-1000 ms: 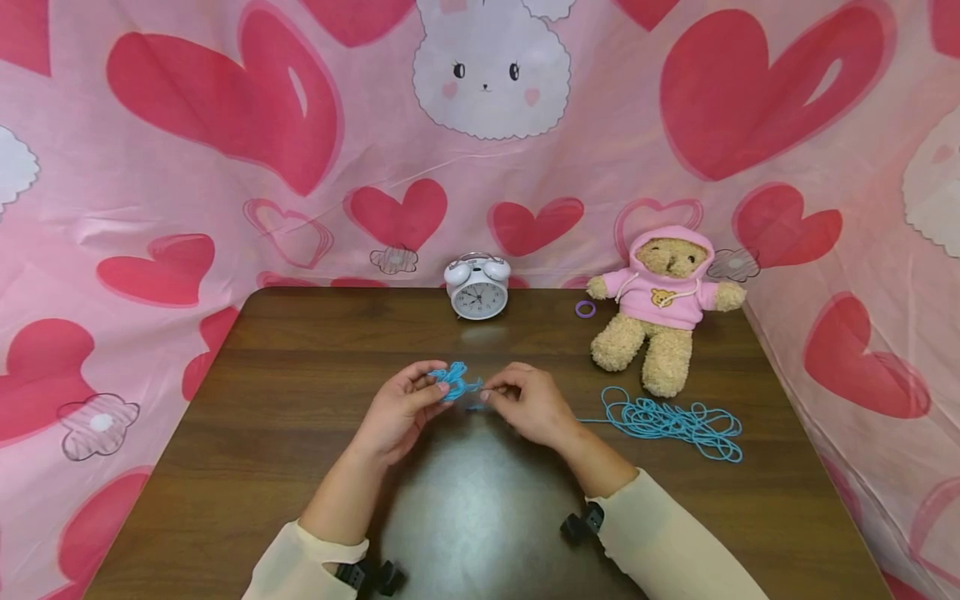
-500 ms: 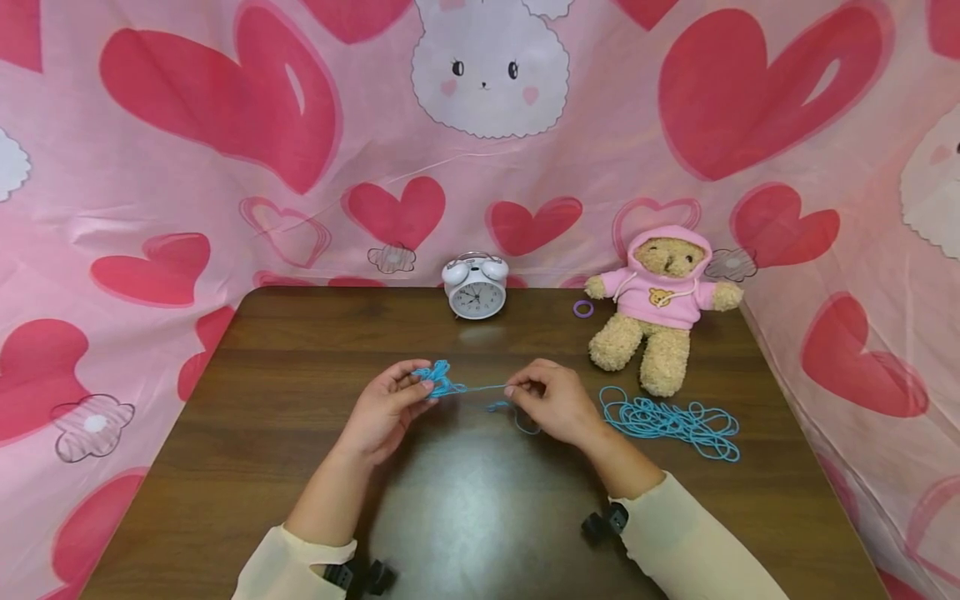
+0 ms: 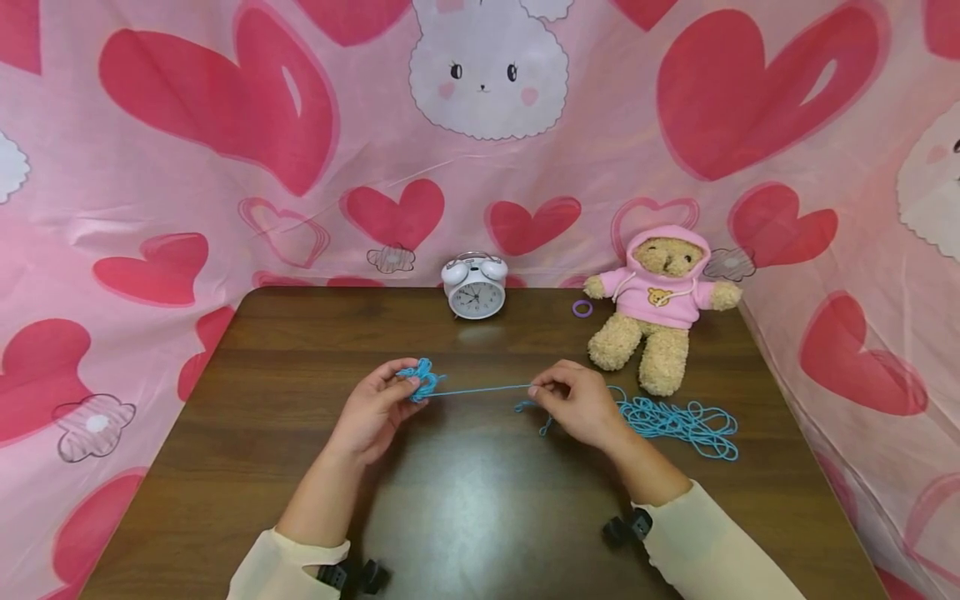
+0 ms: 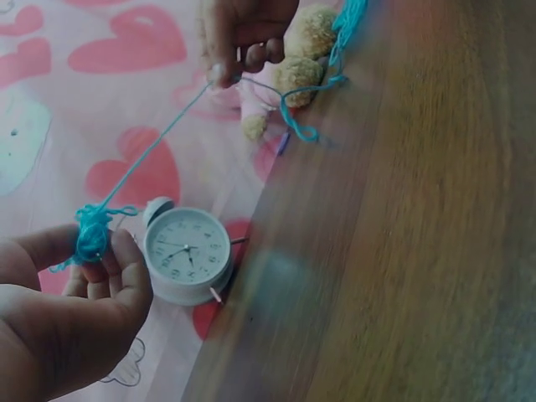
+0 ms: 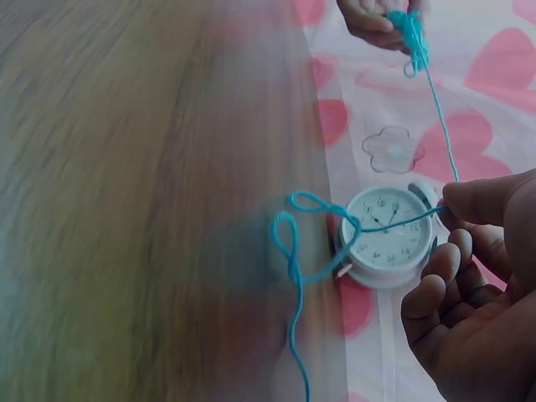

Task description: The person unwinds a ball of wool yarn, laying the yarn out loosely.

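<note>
My left hand (image 3: 373, 410) pinches a small looped bundle of blue cord (image 3: 426, 380) between thumb and fingers, above the table's middle. From the bundle a taut strand (image 3: 480, 390) runs right to my right hand (image 3: 579, 407), whose thumb and index finger pinch it. Past that pinch, the right wrist view shows slack cord with small loops (image 5: 289, 239) hanging down. A loose heap of the same cord (image 3: 682, 421) lies on the table, right of the right hand; the hand and forearm cover its left part.
A white alarm clock (image 3: 477, 287) stands at the back of the brown wooden table (image 3: 315, 333). To the right lies a teddy bear (image 3: 660, 304) in a pink hoodie, with a purple ring (image 3: 582, 309) beside it. Pink heart-patterned cloth (image 3: 285, 108) hangs around the table.
The hands have moved apart: the right hand went rightward, the left slightly leftward with the bundle. The strand between them has lengthened and stretched straight.
</note>
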A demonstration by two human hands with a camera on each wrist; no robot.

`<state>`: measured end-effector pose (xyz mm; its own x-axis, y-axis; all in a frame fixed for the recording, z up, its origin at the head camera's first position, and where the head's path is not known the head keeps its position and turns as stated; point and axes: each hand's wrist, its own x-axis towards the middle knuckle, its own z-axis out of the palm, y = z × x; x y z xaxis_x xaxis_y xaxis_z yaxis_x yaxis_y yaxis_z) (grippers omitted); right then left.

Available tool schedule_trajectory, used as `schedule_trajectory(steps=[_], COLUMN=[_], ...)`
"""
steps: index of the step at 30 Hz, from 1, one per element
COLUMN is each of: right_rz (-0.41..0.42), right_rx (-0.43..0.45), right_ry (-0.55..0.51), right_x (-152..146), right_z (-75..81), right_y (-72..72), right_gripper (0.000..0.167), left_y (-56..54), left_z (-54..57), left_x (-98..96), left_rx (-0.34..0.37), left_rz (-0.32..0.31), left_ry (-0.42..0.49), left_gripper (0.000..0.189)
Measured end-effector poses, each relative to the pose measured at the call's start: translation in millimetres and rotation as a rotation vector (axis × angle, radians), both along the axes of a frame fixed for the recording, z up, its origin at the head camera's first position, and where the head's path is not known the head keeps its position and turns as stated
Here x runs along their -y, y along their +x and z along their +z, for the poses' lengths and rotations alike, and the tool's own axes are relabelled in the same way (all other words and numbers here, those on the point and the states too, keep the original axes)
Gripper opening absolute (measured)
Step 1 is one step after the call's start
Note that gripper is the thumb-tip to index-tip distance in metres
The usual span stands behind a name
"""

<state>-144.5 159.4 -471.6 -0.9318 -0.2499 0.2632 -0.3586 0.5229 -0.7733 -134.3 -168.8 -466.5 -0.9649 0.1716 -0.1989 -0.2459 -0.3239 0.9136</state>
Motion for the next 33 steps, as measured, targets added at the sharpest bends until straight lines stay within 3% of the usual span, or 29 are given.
schedule_trajectory(steps=[19,33], right_rz=[-0.086,-0.199], right_rx=[0.022,0.009], right_ry=[0.071,0.1], right_x=[-52.8,-84.6], right_z=[3.5,13.1], right_y=[10.2,19.8], right_gripper=[0.004,0.003], left_y=[-1.6,0.4], left_z=[7.7,9.3], left_x=[19.2,36.0], left_rx=[-0.004,-0.006], left_rz=[0.041,0.042], left_ry=[0.003,-0.015], left_gripper=[0.018,0.018])
